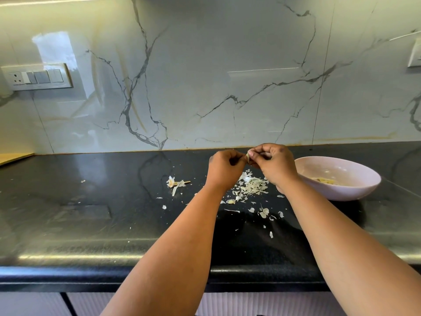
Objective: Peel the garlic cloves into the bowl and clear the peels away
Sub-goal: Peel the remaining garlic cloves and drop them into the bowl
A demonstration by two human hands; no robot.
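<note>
Above the black counter, my left hand [224,166] and my right hand [273,163] meet and pinch one small garlic clove [247,157] between their fingertips; only a pale sliver of it shows. Under the hands lies a heap of papery garlic peels [252,187], with more flakes scattered toward the front edge. One loose clove [231,201] lies by the heap. A pale pink bowl [362,173] stands to the right, holding a few peeled cloves [325,180].
A garlic root stub with a stem [175,183] lies left of the peels. The marble backsplash rises behind, with a switch panel [37,76] at left and another [415,54] at right. The counter's rounded front edge [91,256] runs below.
</note>
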